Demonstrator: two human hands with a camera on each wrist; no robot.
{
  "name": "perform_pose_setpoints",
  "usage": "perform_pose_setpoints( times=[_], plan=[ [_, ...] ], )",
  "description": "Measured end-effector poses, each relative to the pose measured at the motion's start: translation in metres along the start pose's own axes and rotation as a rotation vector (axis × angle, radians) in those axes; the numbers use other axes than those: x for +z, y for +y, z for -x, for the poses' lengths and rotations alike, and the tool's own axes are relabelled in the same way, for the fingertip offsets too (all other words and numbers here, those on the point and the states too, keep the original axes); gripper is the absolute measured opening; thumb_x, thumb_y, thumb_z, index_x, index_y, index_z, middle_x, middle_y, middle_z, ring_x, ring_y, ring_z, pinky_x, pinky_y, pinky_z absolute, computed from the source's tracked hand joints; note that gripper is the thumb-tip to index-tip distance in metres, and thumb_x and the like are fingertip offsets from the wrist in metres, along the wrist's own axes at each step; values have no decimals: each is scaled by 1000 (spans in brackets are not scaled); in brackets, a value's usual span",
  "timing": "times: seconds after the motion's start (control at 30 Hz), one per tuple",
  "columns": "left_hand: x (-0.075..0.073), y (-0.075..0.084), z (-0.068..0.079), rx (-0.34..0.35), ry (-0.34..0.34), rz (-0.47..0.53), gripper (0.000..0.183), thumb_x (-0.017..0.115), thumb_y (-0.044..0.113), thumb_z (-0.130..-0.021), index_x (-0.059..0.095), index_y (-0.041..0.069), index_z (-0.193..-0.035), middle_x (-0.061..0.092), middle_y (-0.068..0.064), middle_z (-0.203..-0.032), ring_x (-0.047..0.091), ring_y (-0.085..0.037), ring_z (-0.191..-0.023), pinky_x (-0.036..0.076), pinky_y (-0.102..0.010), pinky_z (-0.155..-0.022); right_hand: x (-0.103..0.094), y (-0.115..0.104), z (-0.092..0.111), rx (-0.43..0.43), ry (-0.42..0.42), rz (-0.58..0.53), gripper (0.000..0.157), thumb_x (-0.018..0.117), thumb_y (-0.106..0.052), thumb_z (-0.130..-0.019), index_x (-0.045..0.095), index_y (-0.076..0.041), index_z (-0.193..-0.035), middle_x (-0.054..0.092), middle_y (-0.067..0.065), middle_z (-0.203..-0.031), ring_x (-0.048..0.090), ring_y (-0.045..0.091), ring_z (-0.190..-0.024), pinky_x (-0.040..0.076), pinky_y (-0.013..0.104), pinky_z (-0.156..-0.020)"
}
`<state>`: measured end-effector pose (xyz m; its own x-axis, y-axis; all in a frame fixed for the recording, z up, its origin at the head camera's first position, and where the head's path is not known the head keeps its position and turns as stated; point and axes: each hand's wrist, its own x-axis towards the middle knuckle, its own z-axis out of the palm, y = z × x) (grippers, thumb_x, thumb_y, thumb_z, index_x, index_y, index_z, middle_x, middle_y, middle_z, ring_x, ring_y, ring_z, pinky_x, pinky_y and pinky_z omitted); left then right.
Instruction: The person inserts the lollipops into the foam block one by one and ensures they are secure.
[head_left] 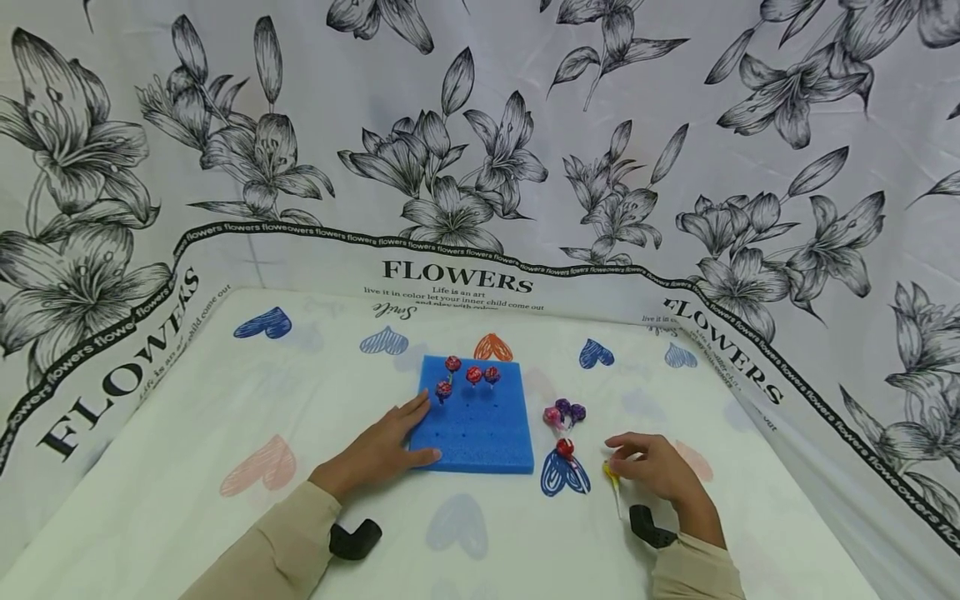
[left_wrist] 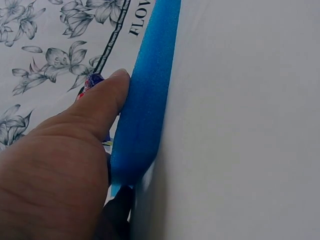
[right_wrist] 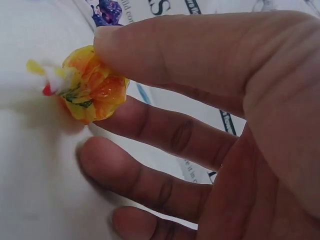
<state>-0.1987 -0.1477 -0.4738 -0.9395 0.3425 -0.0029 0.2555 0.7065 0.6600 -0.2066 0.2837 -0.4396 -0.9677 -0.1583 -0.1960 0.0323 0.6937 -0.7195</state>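
Observation:
My left hand point(head_left: 378, 454) rests on the left edge of a blue foam block point(head_left: 480, 448), thumb and fingers spread. In the left wrist view the thumb point(left_wrist: 100, 105) lies along the block's side. Several red and purple wrapped lollipops point(head_left: 473, 376) stand upright in the block's far half, and small holes show in its surface. My right hand point(head_left: 663, 475), right of the block, pinches the wrapped head of a yellow-orange lollipop point(right_wrist: 97, 90) between thumb and index finger. Its white stick points toward the near edge in the head view; the other fingers are loosely bent.
Between block and right hand lie pink and purple lollipops point(head_left: 564, 410) in a cluster, with a red lollipop point(head_left: 565, 449) nearer me. A white cloth point(head_left: 337, 550) with printed hearts covers the table. A flower-printed curtain point(head_left: 480, 225) hangs behind and along both sides.

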Motion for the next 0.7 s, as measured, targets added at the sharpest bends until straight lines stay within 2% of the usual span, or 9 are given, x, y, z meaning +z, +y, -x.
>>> perform_pose_setpoints(
  times=[0.17,0.37,0.53,0.7],
  plan=[
    [0,0,0,3,7,-3,90,70,53,-84,30,10,-152,18,-3,-159,16,-44,-140,23,-57,-108,0,-3,0,45,46,-14,32,77,-15,-83,71,-8,-113,64,6,-95,61,23,-79,49,34,-69],
    [0,-1,1,1,5,3,90,70,53,-84,30,11,-152,18,-2,-159,15,-44,-140,23,-56,-108,-5,-5,4,3,166,-64,38,76,-22,-85,68,-5,-118,65,7,-102,61,22,-86,49,34,-71],
    [0,-2,2,9,5,15,90,69,53,-84,30,10,-152,18,-1,-159,15,-46,-140,22,-57,-108,-10,-11,9,-23,269,-194,40,74,-22,-88,66,2,-118,66,12,-108,67,19,-88,51,30,-76],
    [1,-3,3,18,9,19,90,69,54,-84,29,10,-152,17,0,-159,15,-45,-140,22,-56,-109,-13,-18,16,-91,371,-318,33,73,-18,-89,67,2,-115,67,13,-107,66,15,-91,51,22,-79]
  ],
)
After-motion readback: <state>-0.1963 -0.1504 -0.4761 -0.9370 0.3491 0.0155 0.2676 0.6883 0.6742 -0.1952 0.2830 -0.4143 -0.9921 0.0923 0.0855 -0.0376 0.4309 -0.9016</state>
